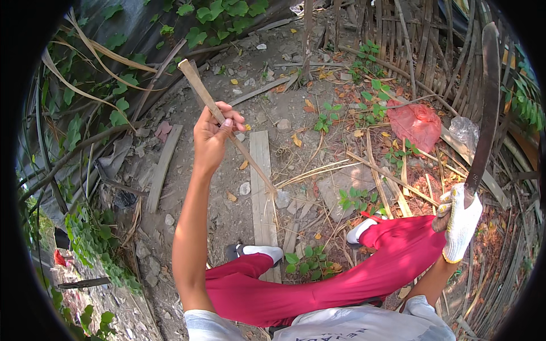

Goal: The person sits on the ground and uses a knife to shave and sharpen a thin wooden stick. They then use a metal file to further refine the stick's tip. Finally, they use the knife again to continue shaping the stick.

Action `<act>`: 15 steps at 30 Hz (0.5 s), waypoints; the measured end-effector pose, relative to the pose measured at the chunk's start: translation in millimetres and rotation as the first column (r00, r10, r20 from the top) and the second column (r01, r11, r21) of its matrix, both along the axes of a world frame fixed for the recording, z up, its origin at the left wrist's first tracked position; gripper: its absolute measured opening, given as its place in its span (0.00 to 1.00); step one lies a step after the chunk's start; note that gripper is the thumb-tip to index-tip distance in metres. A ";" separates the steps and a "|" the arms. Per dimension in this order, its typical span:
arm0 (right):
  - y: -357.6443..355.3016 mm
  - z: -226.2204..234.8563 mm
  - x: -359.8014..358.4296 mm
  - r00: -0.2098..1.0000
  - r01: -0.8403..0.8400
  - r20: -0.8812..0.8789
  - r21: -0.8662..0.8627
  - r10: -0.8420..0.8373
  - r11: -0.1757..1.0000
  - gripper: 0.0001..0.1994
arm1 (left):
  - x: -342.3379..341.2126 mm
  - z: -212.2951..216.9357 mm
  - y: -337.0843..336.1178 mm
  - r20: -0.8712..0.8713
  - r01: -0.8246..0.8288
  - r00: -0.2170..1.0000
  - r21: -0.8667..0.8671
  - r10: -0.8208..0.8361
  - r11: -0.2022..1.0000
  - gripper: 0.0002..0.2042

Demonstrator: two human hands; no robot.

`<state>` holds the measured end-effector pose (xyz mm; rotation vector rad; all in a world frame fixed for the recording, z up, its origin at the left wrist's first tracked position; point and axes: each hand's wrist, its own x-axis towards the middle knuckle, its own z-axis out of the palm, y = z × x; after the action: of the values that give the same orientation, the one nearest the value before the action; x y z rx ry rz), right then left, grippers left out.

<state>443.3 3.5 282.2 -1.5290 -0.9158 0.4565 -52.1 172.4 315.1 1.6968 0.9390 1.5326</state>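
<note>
Dirt and dry scraps lie underfoot as I see my bare left hand (211,135) clenched near the top of a slanted bamboo strip (227,126), likely light, stiff and splintery, while my gloved right hand (460,223) grips a long blade (487,108)

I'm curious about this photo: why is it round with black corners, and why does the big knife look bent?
In the head view, the fisheye lens leaves a round picture with black corners and bends straight edges near the rim, so the long blade in the gloved right hand curves. Bright sun lights the ground; the left hand holding the bamboo stick looks sharp, not blurred.
</note>
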 end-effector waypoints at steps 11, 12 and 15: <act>15.3 1.0 -59.7 0.971 -0.213 -0.135 -0.106 0.199 0.971 0.09 | 3.4 6.0 5.8 0.144 0.097 0.986 -0.125 -0.079 0.987 0.07; 16.6 -7.5 -58.8 0.966 -0.246 -0.117 -0.121 0.232 0.962 0.09 | 0.8 4.3 9.7 0.160 0.116 0.982 -0.118 -0.096 0.986 0.06; 17.1 -6.0 -73.7 0.948 -0.307 -0.140 -0.164 0.286 0.938 0.09 | 2.2 3.5 18.1 0.287 0.163 0.948 -0.073 -0.136 0.984 0.03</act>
<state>369.5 20.6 276.1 -1.5164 -1.0421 0.8593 -49.9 190.4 318.6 1.4034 0.7070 1.5507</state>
